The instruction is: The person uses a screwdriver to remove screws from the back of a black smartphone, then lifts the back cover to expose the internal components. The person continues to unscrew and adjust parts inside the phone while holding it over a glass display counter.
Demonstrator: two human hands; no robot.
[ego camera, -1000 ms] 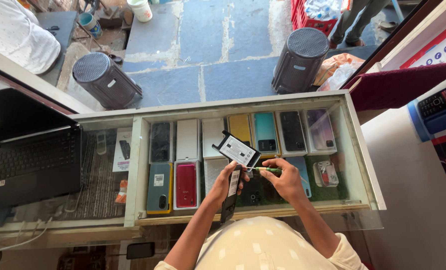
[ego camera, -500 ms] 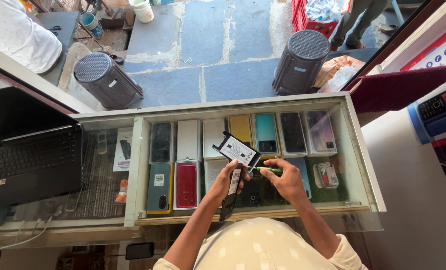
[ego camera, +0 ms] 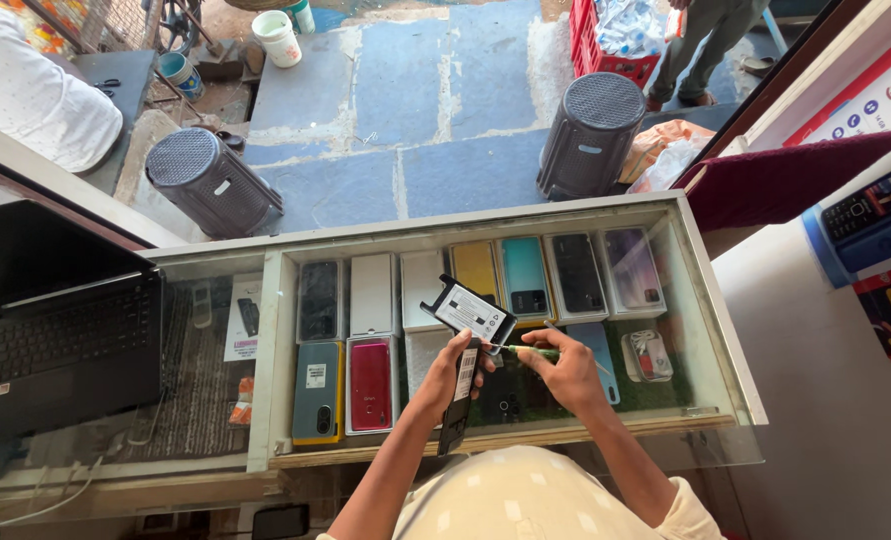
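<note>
While the left hand [ego camera: 452, 365] clamps a dark phone [ego camera: 457, 405] upright above the glass tabletop [ego camera: 710, 340], its grip also pins a flat black battery [ego camera: 468, 311] with a white label against the phone's top edge; the right hand [ego camera: 565, 368] holds a thin green-handled tool [ego camera: 527, 351] in a narrow pinch, tip aimed at the phone's upper end. Judged from this, the step in hand is work on the phone's open back; the next move calls for a steady tip and a firm left hold. Rows of phones [ego camera: 525, 275] lie beneath the glass; a laptop [ego camera: 70, 350] sits well apart on the left.
</note>
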